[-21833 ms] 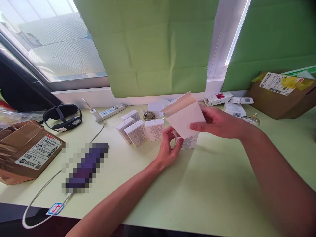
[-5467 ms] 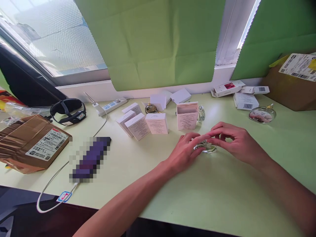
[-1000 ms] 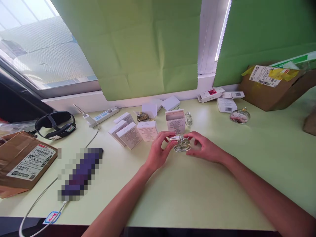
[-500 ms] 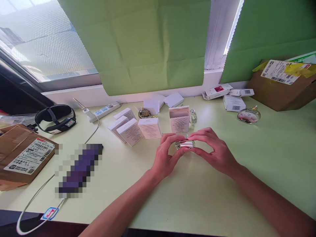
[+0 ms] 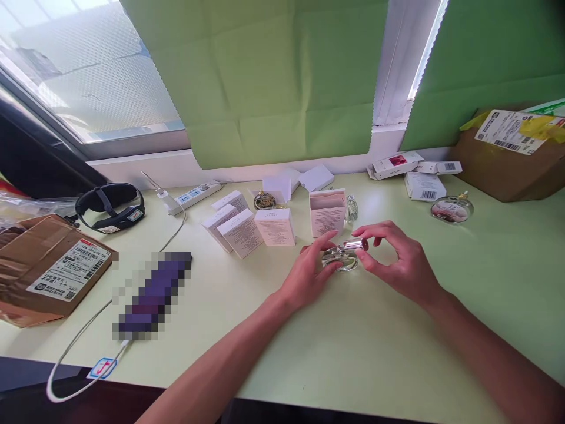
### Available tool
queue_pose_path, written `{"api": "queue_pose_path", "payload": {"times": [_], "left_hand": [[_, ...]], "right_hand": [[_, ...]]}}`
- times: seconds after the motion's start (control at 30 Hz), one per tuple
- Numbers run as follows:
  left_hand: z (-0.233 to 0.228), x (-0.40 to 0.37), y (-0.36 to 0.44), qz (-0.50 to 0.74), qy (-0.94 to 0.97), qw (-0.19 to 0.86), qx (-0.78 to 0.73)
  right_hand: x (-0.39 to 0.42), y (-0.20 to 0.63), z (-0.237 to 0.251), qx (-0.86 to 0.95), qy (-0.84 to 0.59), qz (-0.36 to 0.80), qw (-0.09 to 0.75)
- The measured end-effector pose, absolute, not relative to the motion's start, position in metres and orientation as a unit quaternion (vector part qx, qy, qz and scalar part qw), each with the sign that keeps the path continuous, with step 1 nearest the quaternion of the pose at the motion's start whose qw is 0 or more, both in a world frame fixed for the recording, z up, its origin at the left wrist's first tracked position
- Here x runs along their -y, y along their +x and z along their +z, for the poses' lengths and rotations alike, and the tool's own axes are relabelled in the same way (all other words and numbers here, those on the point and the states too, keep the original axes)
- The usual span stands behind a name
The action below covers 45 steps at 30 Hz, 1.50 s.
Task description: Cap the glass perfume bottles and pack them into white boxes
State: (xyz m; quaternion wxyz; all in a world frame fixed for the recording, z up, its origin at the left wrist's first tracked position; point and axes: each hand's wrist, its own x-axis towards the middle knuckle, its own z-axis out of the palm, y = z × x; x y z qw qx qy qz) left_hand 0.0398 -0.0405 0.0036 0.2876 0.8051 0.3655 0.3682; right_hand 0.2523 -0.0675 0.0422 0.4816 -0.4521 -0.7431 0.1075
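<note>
A clear glass perfume bottle (image 5: 346, 264) rests low over the table, gripped between the thumb and fingers of my left hand (image 5: 306, 272). Just above its neck lies a shiny silver cylinder (image 5: 353, 244) with a reddish right end. My right hand (image 5: 401, 260) pinches that cylinder by its right end, with the thumb below and the fingers above. Whether the cylinder still touches the bottle's neck, I cannot tell. Behind my hands stands an open pale pink carton (image 5: 327, 219), and a faceted glass bottle (image 5: 351, 208) is beside it.
Several pale cartons (image 5: 276, 228) stand to the left. A dark ornate bottle (image 5: 265, 201) is behind them. At right are a pink oval bottle (image 5: 452, 209), white boxes (image 5: 425, 185) and a cardboard box (image 5: 498, 171). A blurred phone (image 5: 154, 291), power strip (image 5: 194, 197) and headset (image 5: 110, 206) lie left.
The silver cylinder has shifted up and to the right over the bottle. My right hand has moved right with it, while my left hand stays around the bottle. The view has turned slightly left.
</note>
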Motion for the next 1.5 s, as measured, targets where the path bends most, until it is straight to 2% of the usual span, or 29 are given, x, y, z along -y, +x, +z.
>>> {"api": "queue_pose_path", "payload": {"times": [0.13,0.47,0.73,0.97,1.5], "left_hand": [[0.006,0.042,0.040,0.367,0.828,0.269,-0.327],[0.006,0.042,0.040,0.355,0.862,0.223,-0.284],[0.003,0.040,0.039,0.369,0.856,0.237,-0.275],[-0.002,0.040,0.040,0.407,0.838,0.242,-0.272],[0.004,0.042,0.038,0.366,0.836,0.258,-0.316]], "right_hand": [[0.067,0.252,0.039,0.759,-0.437,0.116,0.469],[0.062,0.248,0.026,0.725,-0.458,0.230,0.460],[0.062,0.252,0.014,0.762,-0.417,0.183,0.460],[0.057,0.265,0.005,0.828,-0.394,0.184,0.353],[0.055,0.265,-0.008,0.819,-0.396,0.214,0.355]]}}
